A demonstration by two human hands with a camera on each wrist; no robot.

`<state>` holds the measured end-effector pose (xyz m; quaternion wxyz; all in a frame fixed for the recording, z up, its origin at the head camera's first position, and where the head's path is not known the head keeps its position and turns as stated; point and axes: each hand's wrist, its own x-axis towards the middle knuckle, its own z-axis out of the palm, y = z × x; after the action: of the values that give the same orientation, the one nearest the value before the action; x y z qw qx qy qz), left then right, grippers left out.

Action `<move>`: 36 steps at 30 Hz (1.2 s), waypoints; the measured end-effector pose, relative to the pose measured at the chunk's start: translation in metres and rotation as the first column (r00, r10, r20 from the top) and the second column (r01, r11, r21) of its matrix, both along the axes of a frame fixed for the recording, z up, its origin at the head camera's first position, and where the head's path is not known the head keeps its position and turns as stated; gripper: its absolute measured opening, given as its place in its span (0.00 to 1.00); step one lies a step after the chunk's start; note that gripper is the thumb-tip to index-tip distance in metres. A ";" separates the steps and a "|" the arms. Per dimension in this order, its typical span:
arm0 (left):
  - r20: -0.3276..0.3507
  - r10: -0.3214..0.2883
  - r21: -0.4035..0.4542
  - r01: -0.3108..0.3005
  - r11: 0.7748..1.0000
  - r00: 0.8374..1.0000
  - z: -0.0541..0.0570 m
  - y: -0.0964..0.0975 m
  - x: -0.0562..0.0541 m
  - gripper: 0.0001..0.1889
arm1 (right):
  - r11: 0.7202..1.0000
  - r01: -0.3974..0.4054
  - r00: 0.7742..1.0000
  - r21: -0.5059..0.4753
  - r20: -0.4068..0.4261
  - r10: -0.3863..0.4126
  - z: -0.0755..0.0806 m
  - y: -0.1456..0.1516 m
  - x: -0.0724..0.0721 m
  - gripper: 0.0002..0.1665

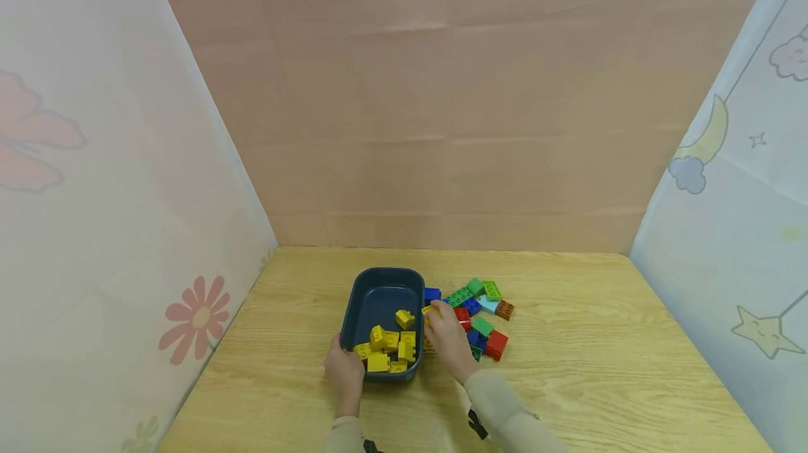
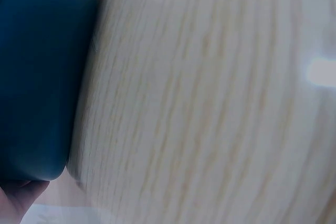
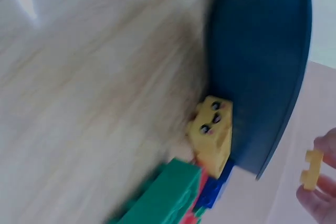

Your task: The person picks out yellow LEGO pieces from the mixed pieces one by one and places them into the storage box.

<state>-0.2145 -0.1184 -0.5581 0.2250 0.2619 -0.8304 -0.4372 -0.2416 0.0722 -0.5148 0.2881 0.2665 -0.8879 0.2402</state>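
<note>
A dark blue plastic bin (image 1: pixel 386 297) stands on the table with several yellow toy bricks (image 1: pixel 379 363) inside, mostly at its near end. My left hand (image 1: pixel 346 371) grips the bin's near left corner; in the left wrist view only part of that hand (image 2: pixel 20 199) shows beside the bin's wall (image 2: pixel 39 77). Just over the right rim is my right hand (image 1: pixel 448 339), pinching a yellow brick (image 1: pixel 430 310). The right wrist view shows this brick (image 3: pixel 312 170) between thumb and fingers, raised above the rim. A yellow brick with a printed face (image 3: pixel 212 132) lies against the bin's outer wall.
Right of the bin lies a loose pile of bricks: green (image 1: pixel 459 297), red (image 1: pixel 496 345), blue (image 1: pixel 432 294), light blue (image 1: pixel 488 304) and brown (image 1: pixel 504 310). The wooden table (image 1: pixel 581 341) ends at a tan back wall (image 1: pixel 442 179), with pale printed sheets on both sides.
</note>
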 end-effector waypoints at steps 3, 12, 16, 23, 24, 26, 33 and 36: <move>0.003 0.000 0.000 0.000 1.000 1.000 0.001 0.000 0.000 0.20 | 0.999 -0.033 0.996 0.028 0.078 0.031 0.007 -0.012 0.000 0.08; -0.002 -0.012 0.006 0.012 1.000 1.000 0.003 0.002 0.001 0.20 | 0.973 -0.161 0.980 0.168 0.146 0.137 0.000 -0.036 -0.004 0.04; -0.013 -0.003 0.013 0.003 1.000 1.000 0.003 0.001 0.002 0.20 | 0.951 -0.190 0.974 0.245 0.165 0.152 -0.009 -0.040 -0.007 0.02; 0.007 -0.007 0.006 0.007 1.000 1.000 0.004 0.000 0.003 0.20 | 0.943 -0.163 0.965 0.291 0.247 0.090 -0.016 -0.044 -0.013 0.02; 0.004 -0.009 0.005 0.009 1.000 1.000 0.004 0.000 0.003 0.20 | 0.942 -0.164 0.963 0.292 0.256 0.088 -0.016 -0.044 -0.013 0.03; -0.007 -0.006 0.001 0.006 1.000 1.000 0.004 0.000 0.002 0.20 | 0.941 -0.169 0.959 0.295 0.268 0.088 -0.017 -0.045 -0.014 0.03; -0.008 0.006 -0.001 -0.006 1.000 1.000 0.002 0.000 0.001 0.20 | 0.918 -0.170 0.969 0.358 0.230 0.089 -0.020 -0.046 -0.019 0.07; 0.005 0.006 0.004 -0.006 1.000 1.000 0.003 0.001 0.001 0.20 | 0.911 -0.164 0.969 0.379 0.233 0.078 -0.022 -0.047 -0.019 0.07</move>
<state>-0.2140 -0.1177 -0.5553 0.2239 0.2660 -0.8293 -0.4376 -0.2609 0.0256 -0.5367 0.1162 0.3468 -0.9253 0.1007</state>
